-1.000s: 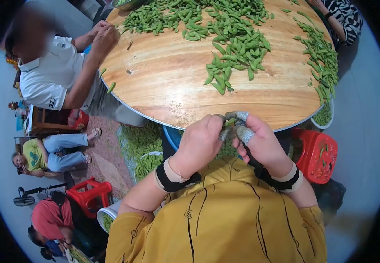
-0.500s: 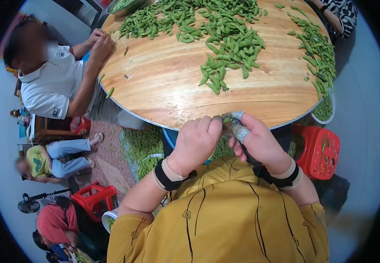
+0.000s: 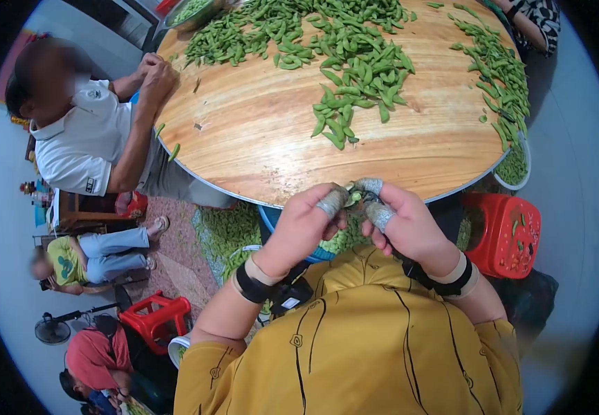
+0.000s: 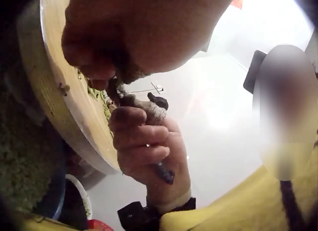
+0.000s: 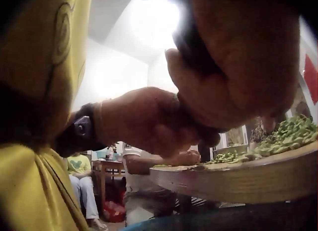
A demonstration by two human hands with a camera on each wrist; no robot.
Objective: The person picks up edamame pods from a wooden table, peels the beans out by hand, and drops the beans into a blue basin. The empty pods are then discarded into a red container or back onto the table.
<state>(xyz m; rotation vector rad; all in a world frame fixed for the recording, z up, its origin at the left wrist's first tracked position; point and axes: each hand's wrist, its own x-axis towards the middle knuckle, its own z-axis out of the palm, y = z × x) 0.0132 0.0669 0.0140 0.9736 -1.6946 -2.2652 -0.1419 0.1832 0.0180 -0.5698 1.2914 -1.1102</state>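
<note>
A small green soybean pod point(image 3: 355, 197) is pinched between the fingertips of both hands, just in front of the table's near edge. My left hand point(image 3: 305, 220) holds it from the left, its grey-wrapped thumb on top and the other fingers curled under. From the right, my right hand point(image 3: 413, 223) grips it with a thumb and forefinger wrapped in grey tape. In the left wrist view, a dark slim object point(image 4: 166, 174) pokes out below the right hand's curled fingers; its kind is unclear. The hands hide most of the pod.
Many green pods point(image 3: 362, 66) lie heaped on the round wooden table point(image 3: 258, 138). Below my hands a blue basin point(image 3: 268, 218) holds shelled beans point(image 3: 344, 238). A red stool point(image 3: 500, 235) stands right; a person in white point(image 3: 81, 149) sits left.
My left hand has turned so that its wrapped thumb shows on top and its fingers fold under. Pale green now shows between the fingertips. The right hand has barely moved.
</note>
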